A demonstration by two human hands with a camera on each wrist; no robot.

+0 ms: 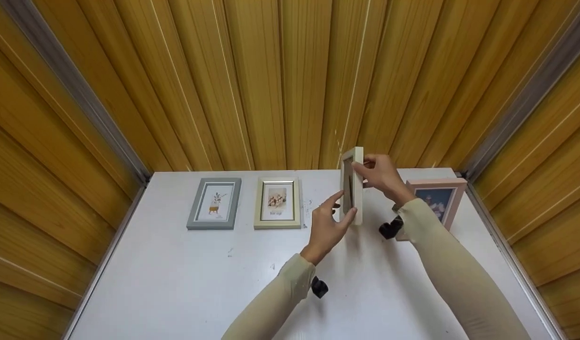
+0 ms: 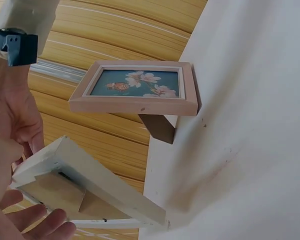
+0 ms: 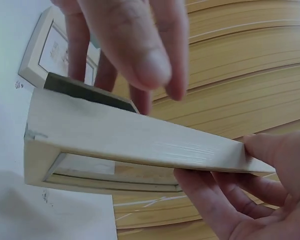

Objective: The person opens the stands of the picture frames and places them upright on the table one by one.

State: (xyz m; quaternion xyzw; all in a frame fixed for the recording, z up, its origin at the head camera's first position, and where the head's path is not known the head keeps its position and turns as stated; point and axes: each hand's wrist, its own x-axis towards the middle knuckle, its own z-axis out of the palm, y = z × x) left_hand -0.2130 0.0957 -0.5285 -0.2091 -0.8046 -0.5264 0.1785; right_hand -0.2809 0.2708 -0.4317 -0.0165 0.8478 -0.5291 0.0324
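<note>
Two frames, grey and cream, lie flat at centre-left of the table; the white frame, right of centre, is gripped edge-on by both hands, left hand and right hand, the pink frame propped at right.

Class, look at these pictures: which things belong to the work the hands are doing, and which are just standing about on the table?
In hand:
- white frame, upright, edge toward the camera
- left hand, holding its lower part
- right hand, holding its top

Standing about:
- grey frame
- cream frame
- pink frame, propped on its stand
- white table
</note>
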